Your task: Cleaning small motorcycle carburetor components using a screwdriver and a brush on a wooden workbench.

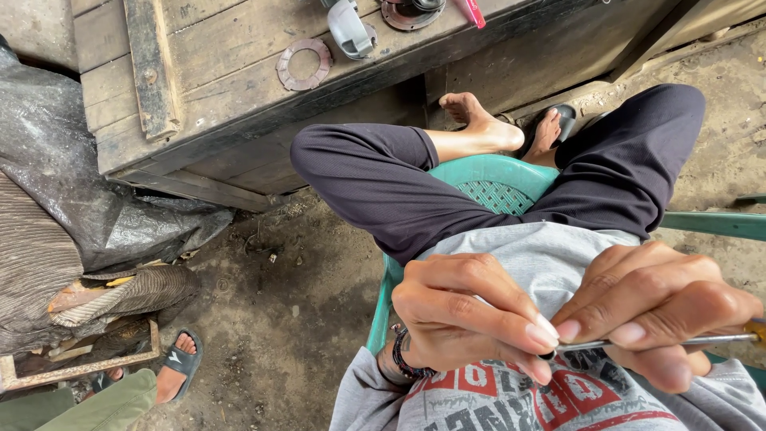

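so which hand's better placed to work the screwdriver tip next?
Probably left hand: its fingertips pinch right at the tip of the screwdriver. The right hand grips the shaft further back, steadying it.

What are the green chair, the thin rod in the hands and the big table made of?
The chair looks like plastic: even green colour, smooth, with a moulded lattice seat. The rod, pinched by the left hand and right hand, seems to be metal, since it is thin, grey and shiny. The table looks like old bare wood: grainy, worn planks with gaps.
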